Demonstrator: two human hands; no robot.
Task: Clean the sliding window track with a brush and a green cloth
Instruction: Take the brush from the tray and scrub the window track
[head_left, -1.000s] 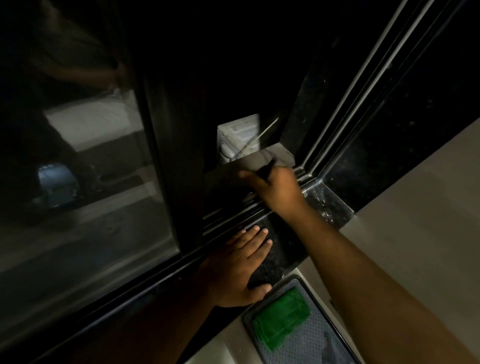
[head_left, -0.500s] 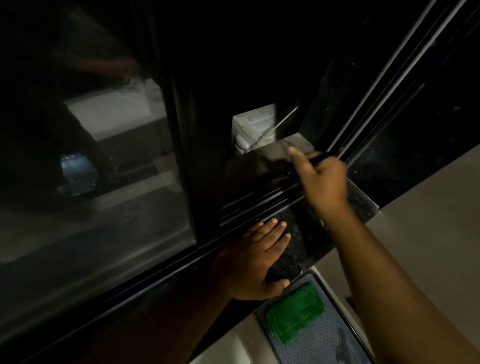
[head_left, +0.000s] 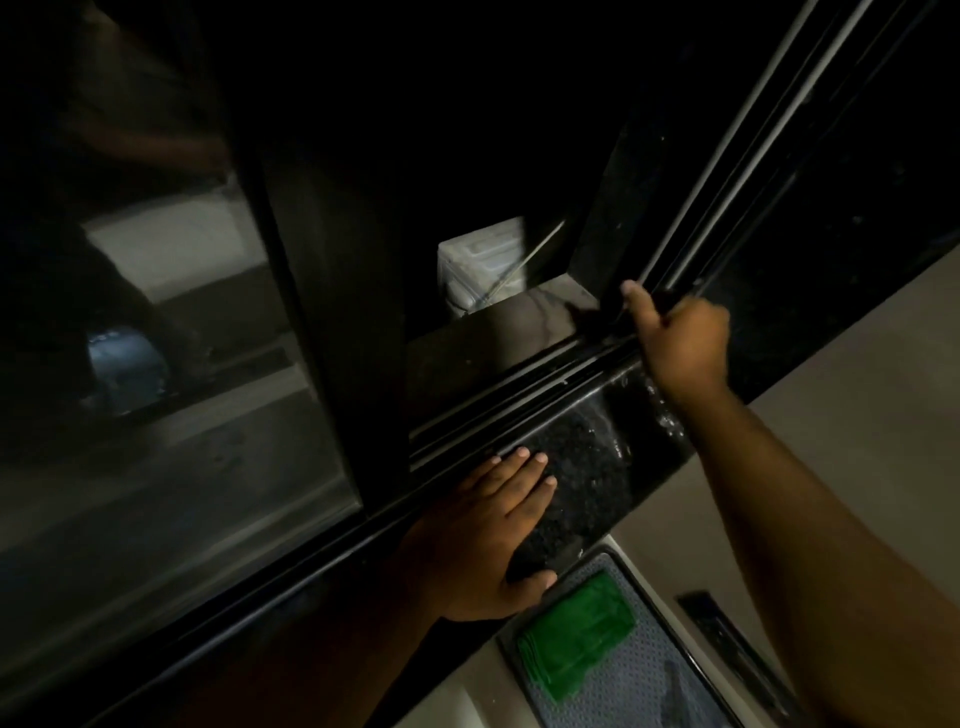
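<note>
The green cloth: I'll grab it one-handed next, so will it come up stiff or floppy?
Probably floppy: the green cloth lies folded in soft layers on the tray, so it may unfold and droop. It looks thin, so likely light. Nothing rests on it.

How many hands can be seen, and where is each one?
2. The left hand lies flat on the dark speckled sill. The right hand is closed at the far corner of the window track.
</note>
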